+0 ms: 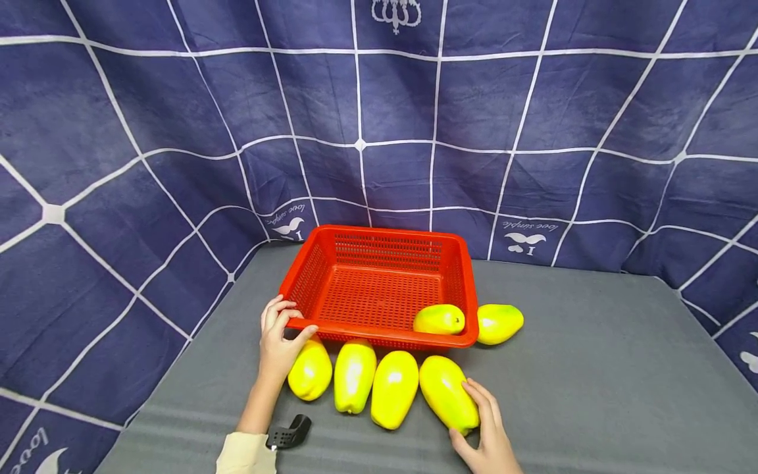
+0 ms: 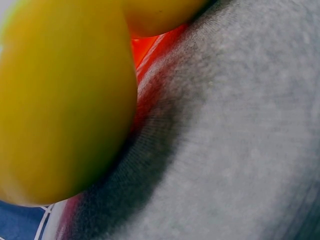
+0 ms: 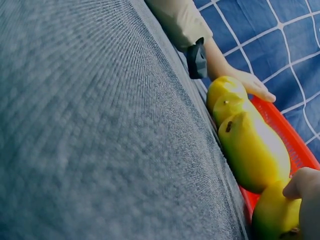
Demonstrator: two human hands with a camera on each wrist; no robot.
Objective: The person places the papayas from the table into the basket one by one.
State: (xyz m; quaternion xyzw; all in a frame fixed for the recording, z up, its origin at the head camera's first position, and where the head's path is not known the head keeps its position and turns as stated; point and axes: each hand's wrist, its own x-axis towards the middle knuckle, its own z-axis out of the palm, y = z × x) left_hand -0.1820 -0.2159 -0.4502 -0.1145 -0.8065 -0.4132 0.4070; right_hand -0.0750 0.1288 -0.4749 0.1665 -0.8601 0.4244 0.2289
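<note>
The widest free room is the gray cloth (image 1: pixel 604 368) at right of the frame, where a hand could pass beside the right hand (image 1: pixel 487 429). At lower center, a lane runs between the forearms, below the row of fruits (image 1: pixel 395 390); a black wrist device (image 1: pixel 290 432) juts into its left end. The row bars the way to the front of the red basket (image 1: pixel 367 330), with only slim gaps between fruits. From above, the basket lies open at its left and middle; one inner fruit (image 1: pixel 438 320) occupies its near right corner. The left hand (image 1: pixel 279 345) blocks the near left corner, an outer fruit (image 1: pixel 500 324) the right wall's near end. The curtain (image 1: pixel 391 178) closes the back.
</note>
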